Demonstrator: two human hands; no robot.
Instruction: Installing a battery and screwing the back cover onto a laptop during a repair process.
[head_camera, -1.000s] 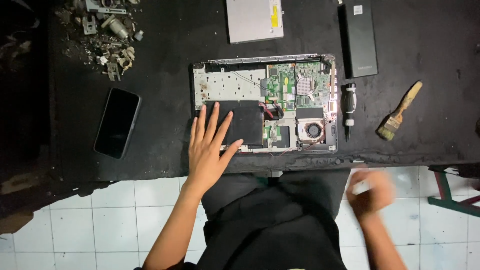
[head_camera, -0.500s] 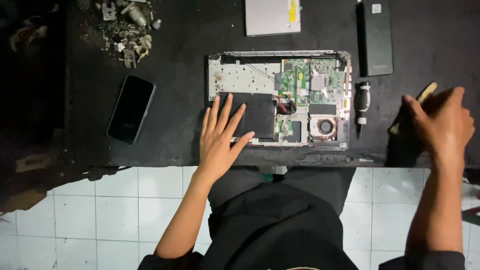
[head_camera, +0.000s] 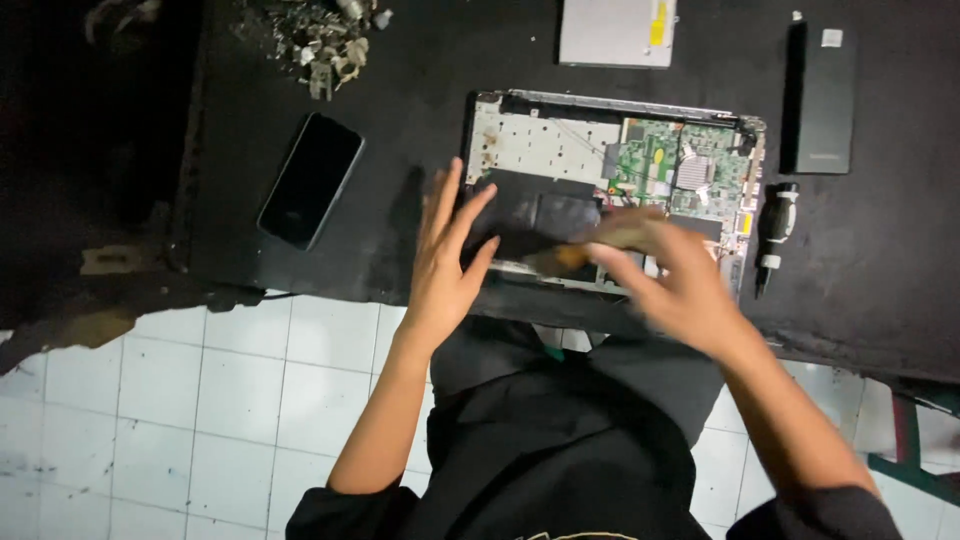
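Your left hand (head_camera: 440, 255) lies flat and unclenched, fingers spread, on the near-left corner of the opened laptop base (head_camera: 610, 195), pinning it to the black table (head_camera: 420, 120), while your right hand (head_camera: 680, 290), blurred in motion, is wrapped around the wooden handle of a small paintbrush (head_camera: 590, 245) held low over the near edge of the exposed boards. The brush looks light and stiff in the handle, soft at the bristles, and is best gripped along the handle as you have it; its long axis runs roughly left to right across the laptop, though the blur hides which end carries the bristles. The laptop base sits at the near middle of the table, just beyond your lap, its long axis left to right and its open side up; with green circuit boards and a grey heatsink bare, it reads as rigid but fragile, best braced at the frame or the dark flat panel under your left palm, not on the components. Just right of the base lies a short screwdriver (head_camera: 775, 235), pointing toward you. Farther right, well apart, a slim black battery pack (head_camera: 820, 95) lies lengthwise away from you. Beyond the base rests a grey optical drive (head_camera: 615, 30), partly cut off at the top. To the left, a dark phone (head_camera: 310, 180) lies face up and tilted, and a heap of small metal scraps (head_camera: 320, 35) sits at the far left of the table. White floor tiles (head_camera: 200, 400) show below.
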